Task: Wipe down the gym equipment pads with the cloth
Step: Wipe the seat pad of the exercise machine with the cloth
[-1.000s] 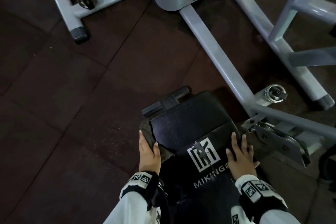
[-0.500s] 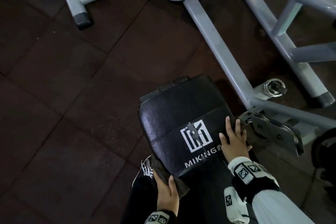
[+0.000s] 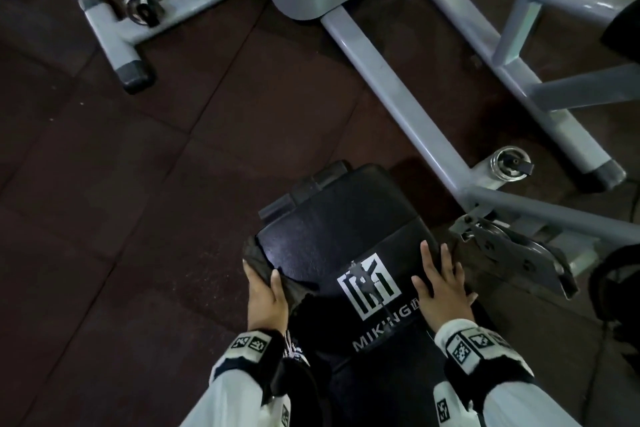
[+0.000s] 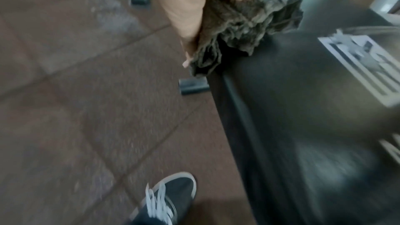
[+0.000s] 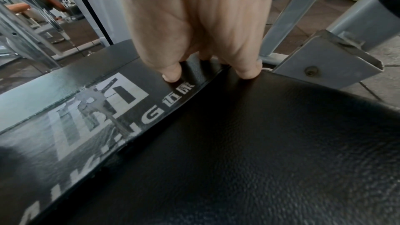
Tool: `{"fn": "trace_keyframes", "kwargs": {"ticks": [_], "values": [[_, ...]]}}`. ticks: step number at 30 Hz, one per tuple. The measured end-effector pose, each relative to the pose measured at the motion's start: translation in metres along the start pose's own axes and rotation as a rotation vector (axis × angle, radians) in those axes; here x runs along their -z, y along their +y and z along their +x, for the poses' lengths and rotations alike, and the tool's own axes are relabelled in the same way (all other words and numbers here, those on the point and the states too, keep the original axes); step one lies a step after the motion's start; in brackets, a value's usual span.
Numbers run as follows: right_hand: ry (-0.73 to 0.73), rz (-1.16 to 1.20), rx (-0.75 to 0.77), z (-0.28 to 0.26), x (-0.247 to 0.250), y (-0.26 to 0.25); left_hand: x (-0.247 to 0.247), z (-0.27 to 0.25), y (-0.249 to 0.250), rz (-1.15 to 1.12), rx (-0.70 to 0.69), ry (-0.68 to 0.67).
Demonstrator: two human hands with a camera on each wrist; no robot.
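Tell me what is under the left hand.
Under the left hand lies the dark cloth, pressed on the left edge of the black pad. The pad surface beneath the cloth is covered.

Dim indoor light leaves the head view murky, the dark floor (image 3: pixel 145 204) nearly swallowing detail, while a pale sheen glints on the black pad (image 3: pixel 322 236) near its left edge and the grey machine frame (image 3: pixel 398 80) catches what brightness there is. Straight bars bow toward the picture's edges. The left wrist view is smeared by motion blur, worst over the pad's near end and lower right; the cloth (image 4: pixel 249 28) stays fairly crisp. The right wrist view is brighter, daylight glaring off the pad's printed logo (image 5: pixel 97 105), the hand (image 5: pixel 201 23) close and soft-focused.
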State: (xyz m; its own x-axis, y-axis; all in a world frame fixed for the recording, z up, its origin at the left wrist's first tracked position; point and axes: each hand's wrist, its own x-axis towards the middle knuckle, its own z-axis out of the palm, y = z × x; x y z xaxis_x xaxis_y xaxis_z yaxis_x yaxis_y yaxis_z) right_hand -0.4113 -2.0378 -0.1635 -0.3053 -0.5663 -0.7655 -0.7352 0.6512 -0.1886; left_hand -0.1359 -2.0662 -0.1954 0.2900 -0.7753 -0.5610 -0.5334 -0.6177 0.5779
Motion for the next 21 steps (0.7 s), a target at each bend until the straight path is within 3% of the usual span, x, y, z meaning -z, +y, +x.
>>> {"fn": "trace_keyframes", "kwargs": {"ticks": [3,6,11,15,17,21], "values": [[-0.013,0.007,-0.004,0.000,0.002,-0.001,0.009,0.020,0.017,0.164,-0.096,-0.041],[-0.013,0.022,-0.012,-0.002,0.002,-0.002,0.012,0.037,0.035,0.466,-0.181,-0.034],[-0.026,0.028,-0.021,-0.002,0.003,-0.002,0.018,0.059,0.073,0.695,-0.603,-0.005],[-0.026,0.046,-0.021,-0.003,0.003,-0.002,0.012,0.066,0.097,0.901,-0.892,-0.139],[-0.021,0.058,-0.021,-0.004,0.003,-0.003,0.007,0.069,0.103,0.951,-0.892,-0.178],[-0.011,0.089,-0.018,-0.003,0.004,-0.003,-0.001,0.070,0.110,0.913,-0.749,-0.172]]}}
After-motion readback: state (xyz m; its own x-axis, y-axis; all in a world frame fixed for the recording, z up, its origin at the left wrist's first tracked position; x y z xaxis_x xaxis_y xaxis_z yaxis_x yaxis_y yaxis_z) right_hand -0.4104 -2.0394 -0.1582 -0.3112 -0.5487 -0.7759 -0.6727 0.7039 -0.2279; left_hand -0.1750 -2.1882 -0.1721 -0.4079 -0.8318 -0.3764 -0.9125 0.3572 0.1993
